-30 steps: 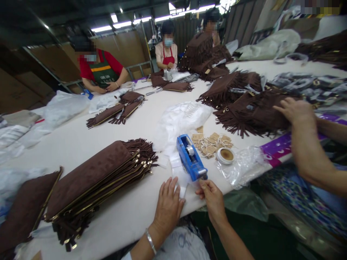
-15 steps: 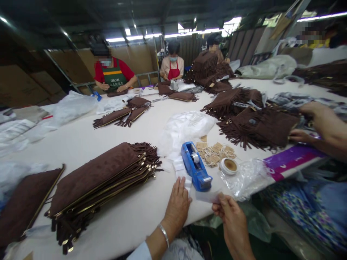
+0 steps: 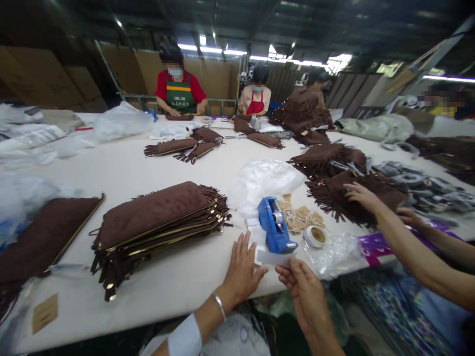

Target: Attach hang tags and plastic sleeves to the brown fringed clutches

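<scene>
A small translucent strip [image 3: 273,258] is pinched between the thumb and fingers of my right hand [image 3: 306,291], low at the table's front edge. The fingers of my left hand [image 3: 243,269] are spread over the white table, the thumb near the strip's left end and a silver bangle on the wrist. Just beyond both hands stands a blue tape dispenser [image 3: 275,230], with white slips [image 3: 256,228] at its left side. To the left lies a stack of brown fringed pouches [image 3: 156,212] with gold zippers.
A roll of tape [image 3: 314,236], tan tags [image 3: 299,215] and clear plastic [image 3: 339,254] lie right of the dispenser. Another person's arms [image 3: 393,227] reach over brown fringed bags [image 3: 356,198]. White plastic [image 3: 265,180] lies behind the dispenser; people work across the table.
The view has turned left. My left hand has lifted and spread its fingers, and the strip has come closer to it. The neighbour's nearer hand has moved left over the bags.
</scene>
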{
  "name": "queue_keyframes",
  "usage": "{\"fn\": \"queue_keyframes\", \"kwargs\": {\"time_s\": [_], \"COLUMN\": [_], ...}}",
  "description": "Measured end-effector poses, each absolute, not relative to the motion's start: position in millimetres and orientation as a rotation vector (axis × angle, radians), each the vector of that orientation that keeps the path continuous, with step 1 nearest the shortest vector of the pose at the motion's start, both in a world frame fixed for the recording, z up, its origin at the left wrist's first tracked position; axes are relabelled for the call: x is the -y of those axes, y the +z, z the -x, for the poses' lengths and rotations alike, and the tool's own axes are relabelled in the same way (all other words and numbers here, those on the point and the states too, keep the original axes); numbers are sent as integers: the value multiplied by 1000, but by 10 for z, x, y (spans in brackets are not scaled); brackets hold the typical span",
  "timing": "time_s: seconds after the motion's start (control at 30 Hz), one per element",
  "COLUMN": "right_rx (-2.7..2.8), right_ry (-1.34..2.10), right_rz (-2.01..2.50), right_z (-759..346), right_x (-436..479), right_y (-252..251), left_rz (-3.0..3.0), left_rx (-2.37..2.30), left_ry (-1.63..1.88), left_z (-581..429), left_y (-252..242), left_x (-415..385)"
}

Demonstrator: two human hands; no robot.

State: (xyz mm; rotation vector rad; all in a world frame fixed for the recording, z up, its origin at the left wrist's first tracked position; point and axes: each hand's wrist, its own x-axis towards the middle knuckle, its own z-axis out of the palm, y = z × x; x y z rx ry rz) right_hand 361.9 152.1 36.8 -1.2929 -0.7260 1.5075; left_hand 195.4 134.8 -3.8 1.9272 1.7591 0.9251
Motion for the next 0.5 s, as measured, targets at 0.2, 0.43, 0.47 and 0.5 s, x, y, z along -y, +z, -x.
{"fn": "queue_keyframes", "kwargs": {"time_s": [0.2, 0.43, 0.47, 0.5], "right_rx": [1175, 2296, 2361, 2398], "right_ry": [1164, 586, 555, 554], "right_rz": [1471, 633, 518, 440], "right_z": [-3161, -2254, -2197, -2156], "right_x": [-1455, -825, -751, -697], "right_y": [563, 407, 369, 339], "left_rz": [-737, -2, -2, -5], "left_rx": [-1462, -892, -926, -972], "left_ry": [1086, 1589, 1637, 1671], "left_z": [-1425, -985, -897, -811], "left_y": [286, 627, 625, 607], "left_x": [-542, -208, -157, -97]}}
